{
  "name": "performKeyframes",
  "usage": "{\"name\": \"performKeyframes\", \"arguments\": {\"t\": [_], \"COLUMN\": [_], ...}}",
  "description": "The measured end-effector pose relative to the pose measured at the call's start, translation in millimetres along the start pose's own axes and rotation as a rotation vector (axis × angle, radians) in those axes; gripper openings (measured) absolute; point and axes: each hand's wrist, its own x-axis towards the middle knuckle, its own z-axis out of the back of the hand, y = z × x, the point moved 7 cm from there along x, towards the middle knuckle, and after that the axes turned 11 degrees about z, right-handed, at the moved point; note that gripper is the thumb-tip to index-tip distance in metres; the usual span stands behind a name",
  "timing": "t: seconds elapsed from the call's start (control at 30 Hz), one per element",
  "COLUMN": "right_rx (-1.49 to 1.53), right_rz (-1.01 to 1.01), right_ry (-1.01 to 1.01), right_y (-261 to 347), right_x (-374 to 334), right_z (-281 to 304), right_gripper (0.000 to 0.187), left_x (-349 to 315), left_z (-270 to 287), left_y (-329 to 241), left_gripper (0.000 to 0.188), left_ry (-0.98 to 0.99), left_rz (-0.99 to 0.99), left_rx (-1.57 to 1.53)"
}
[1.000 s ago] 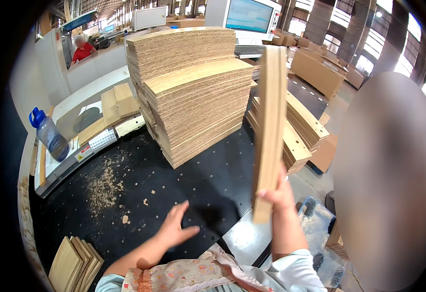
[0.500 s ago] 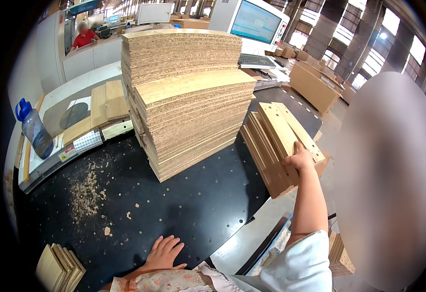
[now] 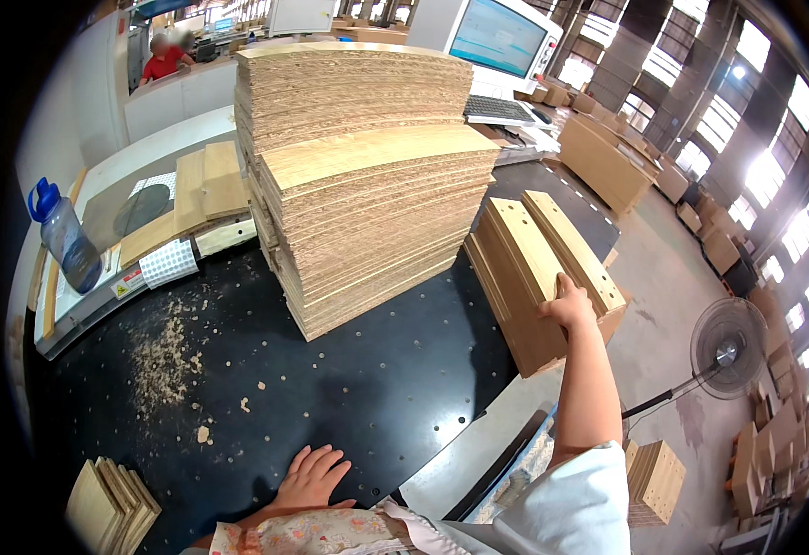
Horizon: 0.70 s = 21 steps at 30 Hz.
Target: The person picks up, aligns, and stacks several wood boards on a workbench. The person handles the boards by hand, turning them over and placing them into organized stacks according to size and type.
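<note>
My right hand (image 3: 572, 305) reaches out to a pile of drilled wooden boards on the right of the black table (image 3: 395, 370). Its fingers and thumb are bent round the near end of a light wooden board (image 3: 521, 239). A second drilled board (image 3: 571, 242) lies along its right side, with a gap between the two. My left hand (image 3: 310, 475) rests palm down near the table's front edge, fingers spread, holding nothing. A tall stack of chipboard panels (image 3: 376, 213) rises in the middle, left of my right hand, its top stepped in two levels.
Sawdust (image 3: 166, 370) is scattered at left. Several short boards (image 3: 113, 509) stand at front left. A blue-capped bottle (image 3: 69, 242) stands on the white machine ledge. Behind are a monitor (image 3: 497, 37) and keyboard (image 3: 497, 111). A fan (image 3: 726, 351) stands right; a person in red (image 3: 162, 63) is far left.
Under my right hand the drilled boards have shifted, and the gap between the two top ones is wider. A blurred shape at right is gone, revealing the fan. My left hand stays put.
</note>
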Motion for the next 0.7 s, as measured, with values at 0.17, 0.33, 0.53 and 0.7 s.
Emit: {"name": "performKeyframes", "arguments": {"t": [0.17, 0.33, 0.53, 0.7], "right_rx": [0.037, 0.020, -0.067, -0.189], "right_rz": [-0.005, 0.037, 0.030, 0.594], "right_ry": [0.005, 0.006, 0.106, -0.599], "right_y": [-11.0, -3.5, -5.0, 80.8], "right_x": [6.3, 19.1, 9.6, -57.7], "right_z": [0.2, -7.4, -5.1, 7.1], "right_gripper": [0.101, 0.100, 0.098, 0.077], "left_x": [0.5, -5.4, -6.0, -11.6], "left_z": [-2.5, -7.2, -11.3, -18.5], "left_y": [0.5, 3.8, 4.9, 22.1], "left_gripper": [0.065, 0.064, 0.062, 0.054], "left_ry": [-0.022, -0.025, -0.071, -0.237], "left_rz": [-0.029, -0.015, -0.048, -0.085], "left_rx": [0.031, 0.071, -0.001, -0.260]}}
